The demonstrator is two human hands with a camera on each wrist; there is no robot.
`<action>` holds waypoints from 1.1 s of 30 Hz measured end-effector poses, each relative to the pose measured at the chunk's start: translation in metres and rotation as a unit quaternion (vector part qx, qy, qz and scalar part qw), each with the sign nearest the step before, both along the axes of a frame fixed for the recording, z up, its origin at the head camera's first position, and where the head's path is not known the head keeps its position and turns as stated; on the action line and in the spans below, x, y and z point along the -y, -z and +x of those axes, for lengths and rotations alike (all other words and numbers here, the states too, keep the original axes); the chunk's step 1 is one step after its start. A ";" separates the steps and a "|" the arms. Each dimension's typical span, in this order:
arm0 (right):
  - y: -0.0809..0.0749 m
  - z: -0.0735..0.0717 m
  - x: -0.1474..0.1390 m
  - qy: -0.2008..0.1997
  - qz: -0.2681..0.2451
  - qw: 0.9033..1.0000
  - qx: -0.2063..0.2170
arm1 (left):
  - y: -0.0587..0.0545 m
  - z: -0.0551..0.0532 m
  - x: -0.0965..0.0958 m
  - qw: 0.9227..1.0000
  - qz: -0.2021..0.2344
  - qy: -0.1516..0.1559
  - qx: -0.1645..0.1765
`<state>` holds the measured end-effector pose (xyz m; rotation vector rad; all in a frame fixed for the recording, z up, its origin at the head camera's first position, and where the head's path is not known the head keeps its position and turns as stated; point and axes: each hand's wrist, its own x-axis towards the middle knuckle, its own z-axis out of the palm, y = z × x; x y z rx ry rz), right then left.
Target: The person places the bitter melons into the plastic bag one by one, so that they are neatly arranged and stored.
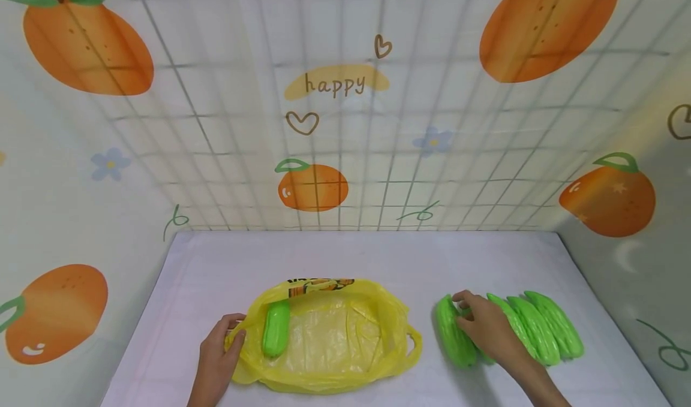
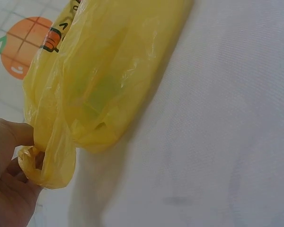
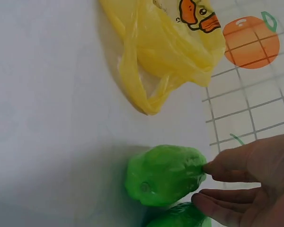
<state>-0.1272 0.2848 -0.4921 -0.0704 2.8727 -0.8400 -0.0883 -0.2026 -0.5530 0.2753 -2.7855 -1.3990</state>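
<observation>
A yellow plastic bag [image 1: 324,383] lies with its mouth spread wide, and one green bitter melon [image 1: 276,329] rests inside at its left. My left hand [image 1: 218,350] pinches the bag's left handle [image 2: 57,165] between thumb and fingers. At the right, several ribbed green bitter melons lie side by side. My right hand [image 1: 486,326] is over the left end of this row, its fingertips right at the far end of the leftmost bitter melon [image 3: 163,175]. A gap shows between thumb and fingers in the right wrist view. Another bitter melon [image 3: 184,216] lies close beside it, partly covered by the hand.
The bag's right handle [image 1: 414,347] loops out toward the row of melons. More bitter melons [image 1: 553,323] lie right of my right hand. A white table [image 1: 216,257] carries everything, with printed curtains [image 1: 237,173] along its back and sides.
</observation>
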 end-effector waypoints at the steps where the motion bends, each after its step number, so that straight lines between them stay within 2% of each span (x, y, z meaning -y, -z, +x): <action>1: -0.001 0.000 0.001 -0.002 0.001 1.000 0.002 | 0.000 0.000 0.000 1.000 0.000 0.000 0.001; 7: 0.000 -0.001 0.006 -0.013 0.003 1.000 0.023 | 0.002 0.001 0.001 1.000 -0.002 0.002 -0.001; 20: 0.003 -0.009 0.003 -0.012 -0.060 0.996 0.071 | 0.001 0.003 0.000 1.000 -0.002 0.001 -0.001; 33: 0.003 -0.012 0.004 -0.006 -0.064 0.994 0.088 | 0.001 0.001 0.000 1.000 -0.001 0.003 -0.010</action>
